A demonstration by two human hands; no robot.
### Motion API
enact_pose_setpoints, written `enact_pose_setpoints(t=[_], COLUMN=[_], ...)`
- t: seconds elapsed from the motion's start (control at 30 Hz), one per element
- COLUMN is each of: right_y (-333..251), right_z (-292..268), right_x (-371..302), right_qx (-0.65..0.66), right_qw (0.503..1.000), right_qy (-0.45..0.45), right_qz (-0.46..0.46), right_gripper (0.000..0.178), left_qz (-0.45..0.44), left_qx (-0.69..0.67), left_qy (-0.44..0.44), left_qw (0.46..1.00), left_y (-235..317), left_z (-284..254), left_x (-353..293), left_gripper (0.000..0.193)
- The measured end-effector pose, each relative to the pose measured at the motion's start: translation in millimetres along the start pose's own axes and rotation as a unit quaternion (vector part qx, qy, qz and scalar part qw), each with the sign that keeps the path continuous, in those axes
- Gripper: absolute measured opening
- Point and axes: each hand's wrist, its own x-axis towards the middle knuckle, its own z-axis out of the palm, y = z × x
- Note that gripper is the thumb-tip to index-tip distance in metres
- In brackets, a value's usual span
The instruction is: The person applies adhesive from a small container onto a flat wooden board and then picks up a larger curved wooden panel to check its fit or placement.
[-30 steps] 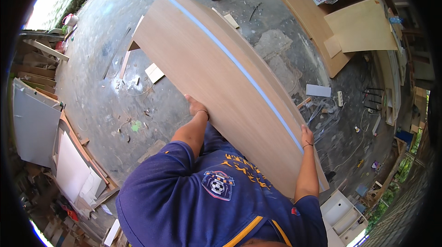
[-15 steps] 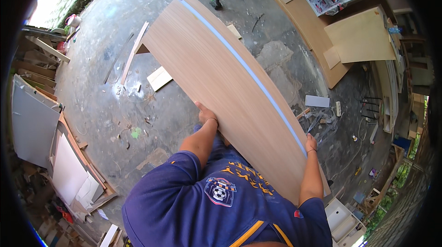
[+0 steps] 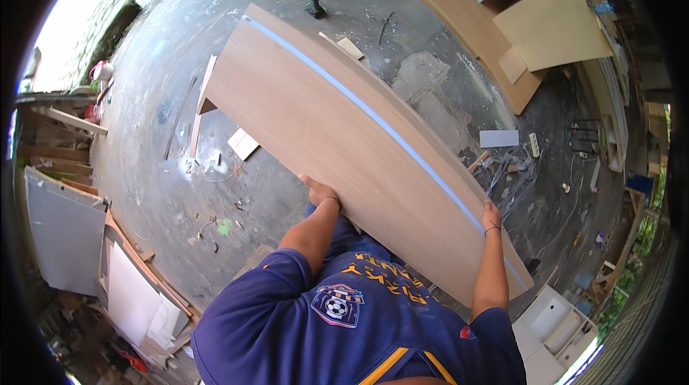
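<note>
A long wood-grain panel (image 3: 308,123) slants in front of me from upper left to lower right. A narrow pale blue strip (image 3: 366,107) runs lengthwise along it, near the right long edge. My left hand (image 3: 321,193) is closed on the panel's left edge, thumb toward the top face and the other fingers hidden beneath. On the opposite edge, my right hand (image 3: 490,218) grips the board beside the blue strip, its fingers partly out of sight. Part of a pale wood piece (image 3: 207,105) shows at the panel's far left corner.
A cordless drill (image 3: 313,3) and a small board (image 3: 243,143) are on the stained concrete floor. Clear plastic scraps (image 3: 513,170) lie right of the panel. Large brown sheets (image 3: 459,22) line the far right; grey panels (image 3: 64,231) lean at left.
The panel has turned somewhat counterclockwise and tilted, with its far end further left and its right side edge showing more. Both hands still hold it. The whole view has shifted too.
</note>
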Motion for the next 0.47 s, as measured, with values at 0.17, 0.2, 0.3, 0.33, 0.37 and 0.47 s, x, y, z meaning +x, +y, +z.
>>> enact_pose_setpoints(t=[0.17, 0.2, 0.3, 0.33, 0.37, 0.47], right_y=[-1, -3, -14, -20, -21, -24], right_z=[1, -1, -6, -9, -12, -16], right_x=[14, 21, 39, 46, 55, 85], right_qx=[-0.02, -0.027, -0.033, -0.033, -0.036, -0.053], right_qw=[0.999, 0.998, 0.997, 0.997, 0.996, 0.994], right_qy=[0.02, 0.022, 0.025, 0.026, 0.016, -0.007], right_qz=[0.046, 0.051, 0.067, 0.071, 0.076, 0.098], right_gripper=[0.056, 0.058, 0.06, 0.061, 0.061, 0.064], left_qz=[0.002, 0.007, 0.003, -0.002, 0.002, 0.01], left_qx=[-0.01, -0.001, 0.003, -0.002, -0.006, -0.017], left_qy=[-0.011, -0.011, -0.016, -0.018, -0.023, -0.029], left_qw=[1.0, 1.0, 1.0, 1.0, 1.0, 0.999], left_y=[15, 17, 20, 22, 25, 32], left_z=[9, 13, 25, 30, 35, 49], left_x=[-27, -27, -26, -27, -33, -48], left_gripper=[0.106, 0.107, 0.108, 0.108, 0.108, 0.108])
